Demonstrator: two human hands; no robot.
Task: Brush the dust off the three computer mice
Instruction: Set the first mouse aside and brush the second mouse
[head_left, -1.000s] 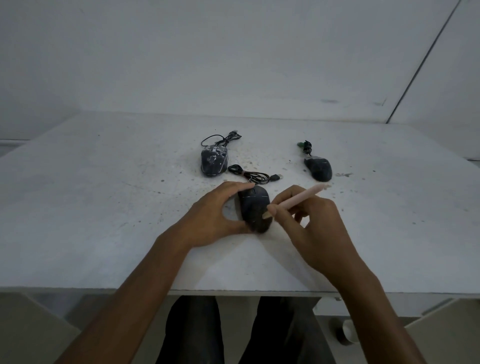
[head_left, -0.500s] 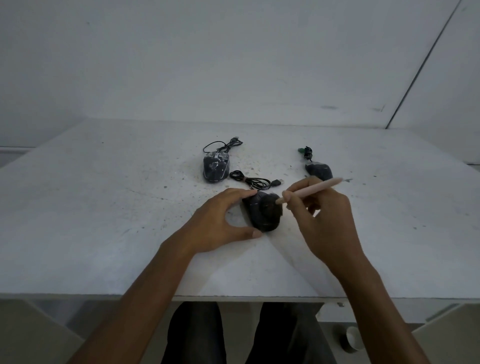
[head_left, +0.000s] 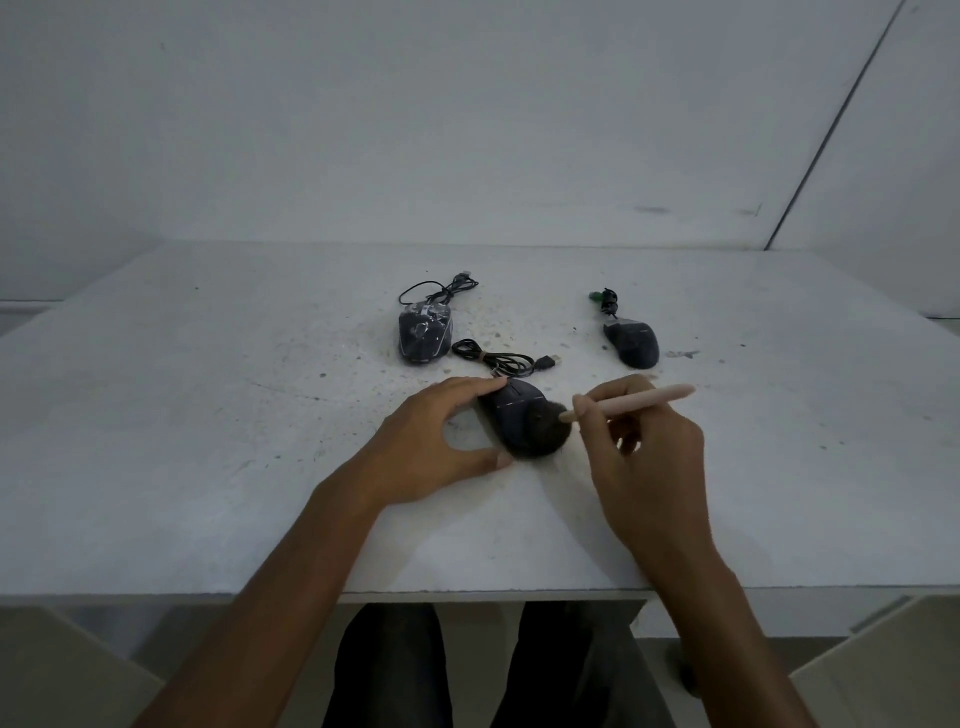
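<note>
Judged mid-stroke on the nearest computer mouse (head_left: 514, 410), lying near the middle of the counter (head_left: 208, 415), just this side of its coiled cable (head_left: 498, 361).

Bracing it with the left hand (head_left: 421, 441): forefinger curled to the far end, thumb pressed at the near end, palm arched clear of the shell. Pinching the pink brush handle (head_left: 634, 402) pen-fashion in the right hand (head_left: 649, 457), fingers curled round it, with the dark bristles (head_left: 543, 423) laid on the rear hump.

Things to watch for:

- Held only end to end, so likely to skid or swivel sideways under too firm a stroke. Better to brush lightly, or to clamp the flanks.
- Could throw dust back toward the mouse at far left (head_left: 423, 332) or the mouse at far right (head_left: 634, 343) if swept away from the body. Both set well apart from the stroke, yet in line with an outward flick.
- Could pick up the grit (head_left: 483, 322) strewn over the counter if run off the shell's edge, then smear it back on.
- Easy to skip the ends under the left fingers without a change of grip.
- Could snag the cable if dragged forward past the buttons.
</note>
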